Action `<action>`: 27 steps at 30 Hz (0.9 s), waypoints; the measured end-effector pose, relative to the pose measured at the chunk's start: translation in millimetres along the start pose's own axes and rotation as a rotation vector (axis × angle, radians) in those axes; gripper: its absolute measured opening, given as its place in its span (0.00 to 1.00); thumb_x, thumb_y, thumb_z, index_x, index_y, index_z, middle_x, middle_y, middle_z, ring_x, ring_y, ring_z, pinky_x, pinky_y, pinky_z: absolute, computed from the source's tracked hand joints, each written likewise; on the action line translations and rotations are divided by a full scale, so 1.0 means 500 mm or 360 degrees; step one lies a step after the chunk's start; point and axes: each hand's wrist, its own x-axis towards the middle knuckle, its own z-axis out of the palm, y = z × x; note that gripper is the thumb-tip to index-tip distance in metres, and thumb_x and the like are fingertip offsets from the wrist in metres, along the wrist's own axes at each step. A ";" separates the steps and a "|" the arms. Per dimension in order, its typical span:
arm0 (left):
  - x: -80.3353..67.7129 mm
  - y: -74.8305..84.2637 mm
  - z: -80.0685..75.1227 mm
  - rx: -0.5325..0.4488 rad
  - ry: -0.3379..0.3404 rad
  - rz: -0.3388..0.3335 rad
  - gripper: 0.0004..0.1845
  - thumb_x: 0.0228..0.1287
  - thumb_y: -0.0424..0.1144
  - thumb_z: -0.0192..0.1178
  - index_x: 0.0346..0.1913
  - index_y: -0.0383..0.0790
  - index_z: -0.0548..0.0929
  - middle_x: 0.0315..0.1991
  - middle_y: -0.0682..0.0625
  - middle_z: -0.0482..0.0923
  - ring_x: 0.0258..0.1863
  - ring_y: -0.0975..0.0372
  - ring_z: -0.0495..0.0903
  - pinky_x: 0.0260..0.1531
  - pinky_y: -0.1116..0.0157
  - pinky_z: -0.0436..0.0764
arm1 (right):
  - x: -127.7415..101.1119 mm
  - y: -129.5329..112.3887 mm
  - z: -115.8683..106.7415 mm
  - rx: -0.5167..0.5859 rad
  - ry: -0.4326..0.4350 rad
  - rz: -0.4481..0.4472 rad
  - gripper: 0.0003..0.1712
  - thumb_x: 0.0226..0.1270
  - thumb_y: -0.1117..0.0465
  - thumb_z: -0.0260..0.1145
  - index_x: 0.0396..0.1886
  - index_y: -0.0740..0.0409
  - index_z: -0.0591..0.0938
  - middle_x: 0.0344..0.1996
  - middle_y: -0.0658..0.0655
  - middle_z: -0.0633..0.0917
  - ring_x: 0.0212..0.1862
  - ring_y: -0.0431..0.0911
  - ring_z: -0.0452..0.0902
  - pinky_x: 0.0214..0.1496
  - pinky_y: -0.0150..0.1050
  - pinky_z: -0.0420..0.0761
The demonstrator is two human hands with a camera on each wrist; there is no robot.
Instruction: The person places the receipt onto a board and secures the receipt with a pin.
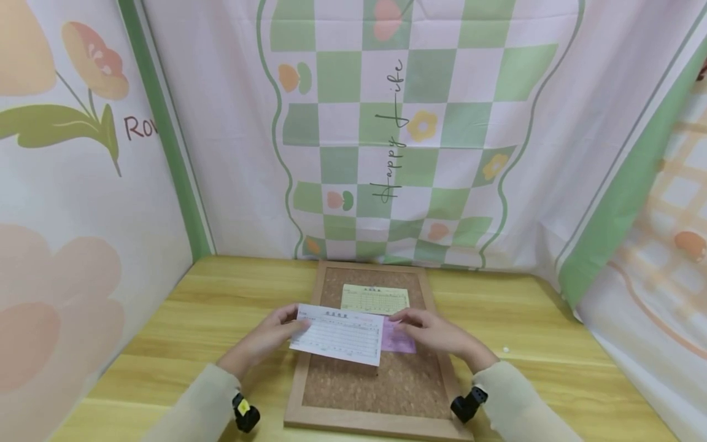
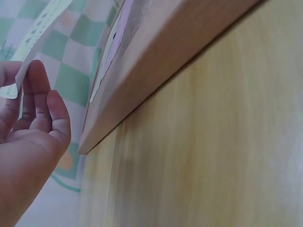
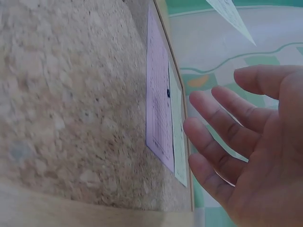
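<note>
My left hand [image 1: 264,341] pinches the left edge of a white printed form slip [image 1: 338,336], holding it raised over a wood-framed cork board [image 1: 353,390]. In the left wrist view the slip's edge is caught between thumb and fingers. To the right of the slip, my right hand [image 1: 436,333] has its fingers spread and loosely bent; in the right wrist view a gap separates them from the white slip's corner [image 3: 236,23]. A purple slip [image 3: 158,104] and a pale yellow slip [image 1: 375,299] lie on the board, with a small dark pin [image 3: 168,93] at the purple one's edge.
The board lies on a wood-grain table [image 1: 221,294]. A small white bit [image 1: 506,349] sits on the table to the right. Patterned curtains [image 1: 386,153] stand behind and at both sides. Each wrist wears a black strap device [image 1: 468,404].
</note>
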 end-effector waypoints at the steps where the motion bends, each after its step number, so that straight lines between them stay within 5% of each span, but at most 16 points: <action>1: 0.001 0.000 0.002 -0.0011 0.0005 -0.0001 0.28 0.75 0.47 0.57 0.69 0.35 0.69 0.56 0.45 0.77 0.52 0.54 0.79 0.53 0.60 0.77 | 0.000 -0.003 0.002 0.0013 -0.0006 0.0001 0.20 0.80 0.55 0.56 0.62 0.61 0.78 0.59 0.64 0.79 0.61 0.60 0.73 0.58 0.57 0.75; 10: 0.006 -0.002 0.017 -0.0100 0.0031 -0.0001 0.25 0.75 0.43 0.57 0.68 0.34 0.70 0.57 0.43 0.77 0.52 0.54 0.79 0.53 0.59 0.78 | -0.001 -0.005 0.012 0.0087 -0.0070 0.0008 0.22 0.81 0.51 0.53 0.64 0.58 0.78 0.64 0.63 0.77 0.65 0.59 0.71 0.62 0.56 0.73; 17: 0.006 -0.001 0.031 -0.0119 0.0047 -0.0026 0.26 0.75 0.45 0.58 0.68 0.35 0.70 0.58 0.44 0.76 0.54 0.55 0.78 0.56 0.57 0.76 | 0.002 0.002 0.025 0.0521 -0.0290 -0.0081 0.24 0.81 0.58 0.54 0.67 0.70 0.71 0.59 0.65 0.78 0.60 0.55 0.77 0.59 0.42 0.78; 27: 0.010 0.002 0.045 -0.0172 0.0048 -0.0032 0.25 0.75 0.44 0.57 0.68 0.35 0.70 0.58 0.44 0.76 0.54 0.54 0.78 0.57 0.57 0.75 | -0.001 -0.005 0.024 0.0434 -0.0325 -0.0176 0.18 0.80 0.63 0.52 0.62 0.65 0.76 0.57 0.62 0.80 0.58 0.50 0.78 0.58 0.37 0.78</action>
